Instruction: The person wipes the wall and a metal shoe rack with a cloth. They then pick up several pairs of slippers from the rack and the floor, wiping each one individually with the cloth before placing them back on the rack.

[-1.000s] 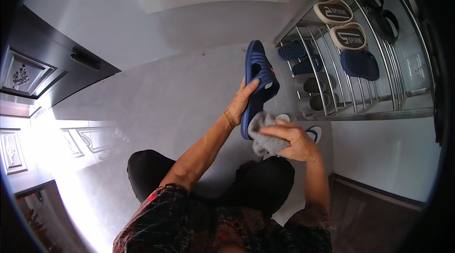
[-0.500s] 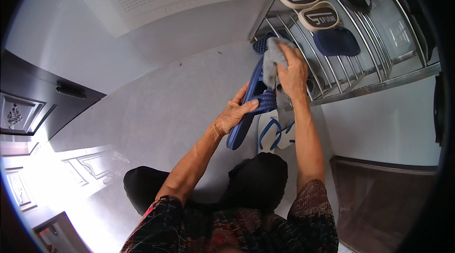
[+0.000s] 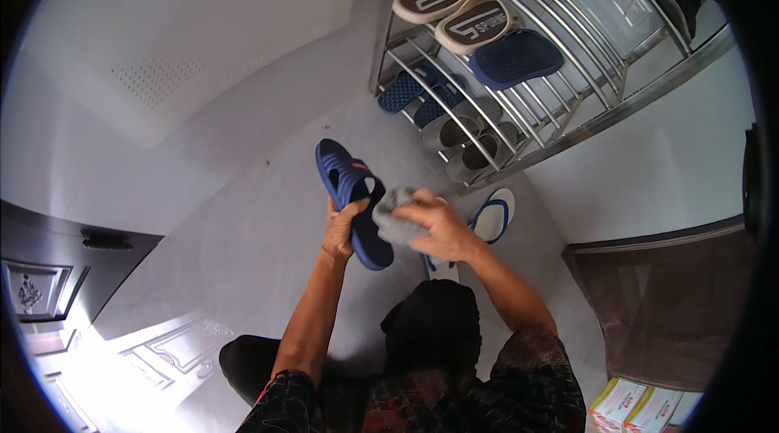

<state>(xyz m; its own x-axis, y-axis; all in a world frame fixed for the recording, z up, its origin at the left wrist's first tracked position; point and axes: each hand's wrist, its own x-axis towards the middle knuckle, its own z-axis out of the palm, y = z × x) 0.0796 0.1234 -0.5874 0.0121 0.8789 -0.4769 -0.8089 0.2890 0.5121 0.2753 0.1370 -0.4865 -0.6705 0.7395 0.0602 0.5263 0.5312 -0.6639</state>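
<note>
A dark blue slipper is gripped in my left hand, the thumb over its strap. The slipper hangs above the floor, toe pointing away from me and its footbed showing. Bunched in the fingers of my right hand is a grey cloth, held right beside the slipper's heel end; I cannot tell whether it touches. Below the right hand, white flip-flops with blue straps rest on the floor, one partly hidden under that hand.
A metal shoe rack stands at the far right. On it are beige slippers, a navy slipper, blue slippers and grey clogs. A brown mat and yellow-and-white boxes lie at the right, a dark door at the left.
The slipper has come left and turned, so its footbed and strap face up. My right hand has drawn the cloth down and left, away from the rack. The view has shifted right.
</note>
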